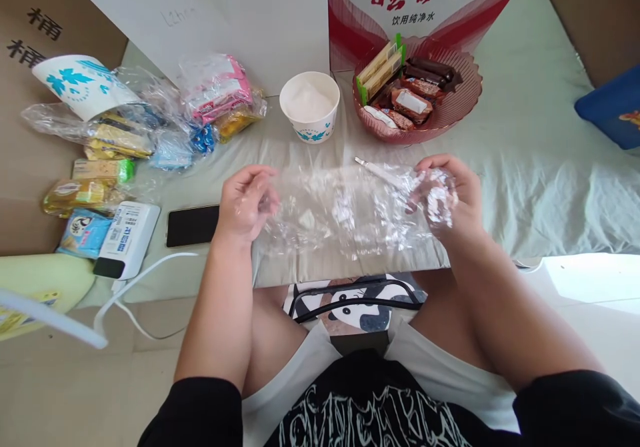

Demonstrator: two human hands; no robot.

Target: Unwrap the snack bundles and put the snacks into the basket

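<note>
We hold a clear plastic bag stretched flat just in front of the white paper cup, our left hand pinching one end and our right hand gripping the crumpled other end. The bag looks empty; beside the cup, the red snack bowl is full.

Cup left of snack bowl, phone before them.

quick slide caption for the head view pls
Both hands, left and right, stretch a clear plastic bag over the table, near a paper cup and snack bowl.
</note>
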